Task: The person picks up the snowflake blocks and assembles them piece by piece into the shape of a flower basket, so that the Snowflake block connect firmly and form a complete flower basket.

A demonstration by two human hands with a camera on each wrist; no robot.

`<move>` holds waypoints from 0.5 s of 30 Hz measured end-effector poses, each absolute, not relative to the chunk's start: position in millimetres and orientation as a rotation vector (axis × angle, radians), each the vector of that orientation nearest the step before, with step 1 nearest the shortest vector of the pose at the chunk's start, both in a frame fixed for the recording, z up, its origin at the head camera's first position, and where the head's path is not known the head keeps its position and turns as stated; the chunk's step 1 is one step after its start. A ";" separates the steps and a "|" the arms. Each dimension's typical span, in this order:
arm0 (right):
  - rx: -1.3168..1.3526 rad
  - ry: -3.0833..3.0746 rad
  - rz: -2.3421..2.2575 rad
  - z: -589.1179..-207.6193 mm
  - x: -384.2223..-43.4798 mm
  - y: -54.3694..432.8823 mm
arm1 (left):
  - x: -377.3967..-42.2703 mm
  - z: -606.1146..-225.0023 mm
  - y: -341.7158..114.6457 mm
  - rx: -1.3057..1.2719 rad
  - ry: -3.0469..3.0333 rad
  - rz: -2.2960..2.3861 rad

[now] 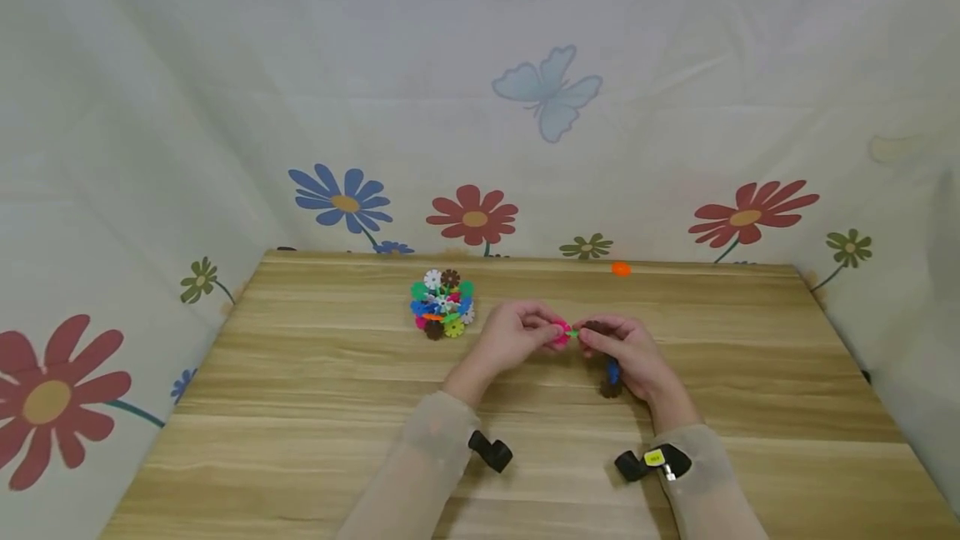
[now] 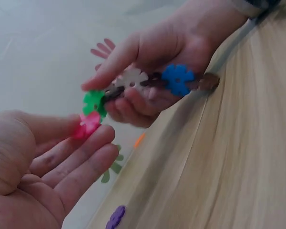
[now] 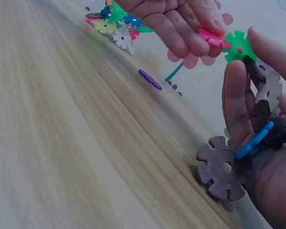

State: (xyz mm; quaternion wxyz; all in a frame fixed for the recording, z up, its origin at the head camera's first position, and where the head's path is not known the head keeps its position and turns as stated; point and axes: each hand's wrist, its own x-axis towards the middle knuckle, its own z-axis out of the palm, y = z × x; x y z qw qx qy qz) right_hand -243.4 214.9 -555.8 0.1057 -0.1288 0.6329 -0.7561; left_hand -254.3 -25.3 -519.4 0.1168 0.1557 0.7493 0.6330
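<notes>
Between thumb and fingers, my left hand pinches a pink snowflake disc. Its edge meets a green snowflake disc at the end of a joined chain. My right hand holds that chain, thumb and fingers near the green piece. Along the chain come dark brown pieces, a whitish disc, a blue disc and a brown disc that hangs lowest, beside the palm. Whether the pink slot is fully seated in the green one I cannot tell.
A ball-like cluster of many-coloured snowflake discs stands left of my hands on the wooden table. An orange disc lies by the far edge. A purple disc lies on the table, seen in the wrist views. Behind rises a flower-printed curtain.
</notes>
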 end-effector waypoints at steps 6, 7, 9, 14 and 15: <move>-0.311 1.847 -2.262 -552.5 -243.1 213.9 | -264.0 -524.8 -52.4 0.428 2.589 1.562; -0.304 1.850 -2.266 -552.3 -242.8 214.3 | -265.2 -526.8 -55.6 0.431 2.644 1.494; -0.295 1.865 -2.269 -552.4 -242.3 215.4 | -267.0 -530.8 -59.5 0.456 2.734 1.332; -0.264 1.915 -2.255 -553.5 -243.0 216.3 | -267.9 -538.2 -59.4 0.562 2.835 1.004; -0.256 1.930 -2.249 -553.5 -243.5 216.0 | -267.5 -538.7 -58.9 0.570 2.845 0.976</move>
